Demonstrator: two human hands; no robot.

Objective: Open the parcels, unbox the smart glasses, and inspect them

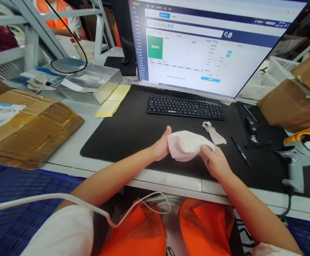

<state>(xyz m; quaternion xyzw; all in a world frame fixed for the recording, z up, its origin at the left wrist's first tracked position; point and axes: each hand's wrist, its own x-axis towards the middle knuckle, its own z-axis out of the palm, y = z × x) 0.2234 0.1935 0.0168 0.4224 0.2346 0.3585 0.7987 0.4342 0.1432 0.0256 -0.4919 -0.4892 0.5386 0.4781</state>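
Both of my hands hold a pale pink cloth (184,145) over the black desk mat (123,131), just in front of me. My left hand (161,146) grips its left edge with the thumb up. My right hand (215,160) pinches its right edge from below. A second, smaller grey cloth (213,133) lies crumpled on the mat just behind the right hand. Beyond it sits a black keyboard (185,107) under a large monitor (210,46) showing a form page.
A taped cardboard parcel (24,128) with a label lies at left. A metal tray (91,83) and yellow notepad (113,100) stand behind it. A pen (240,151), mouse (251,125), handheld scanner (298,156) and cardboard boxes (293,103) are at right. Blue crates sit below the desk edge.
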